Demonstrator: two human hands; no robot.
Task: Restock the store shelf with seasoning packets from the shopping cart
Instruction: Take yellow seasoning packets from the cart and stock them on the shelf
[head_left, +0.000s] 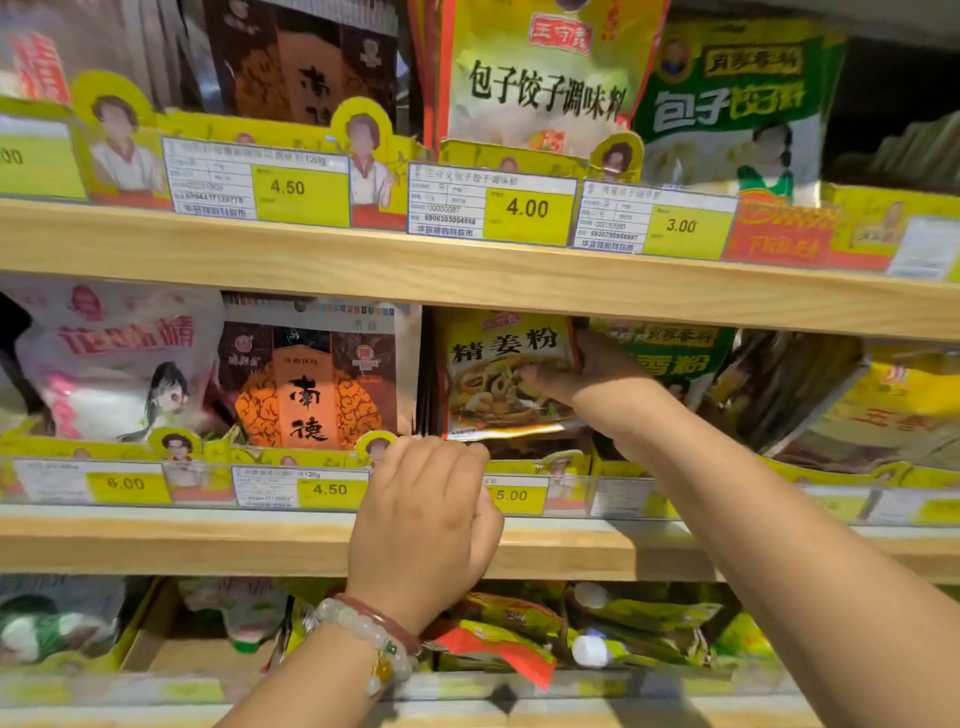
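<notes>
A yellow ginger-powder seasoning packet (506, 374) stands upright at the front of a row on the middle shelf (208, 545). My right hand (587, 379) grips its right edge, thumb across the front and fingers behind it. My left hand (423, 525), with bead bracelets at the wrist, sits just below the packet, fingers curled against the yellow front rail by the packet's lower edge. Whether those fingers pinch the packet is hidden. The shopping cart is out of view.
An orange-and-brown packet (311, 379) and a pink-white bag (109, 364) stand to the left, a green packet (675, 358) to the right. The upper shelf board (467, 270) hangs just above the packets. Price tags (327, 488) line the rails. Loose packets (519, 639) lie on the lower shelf.
</notes>
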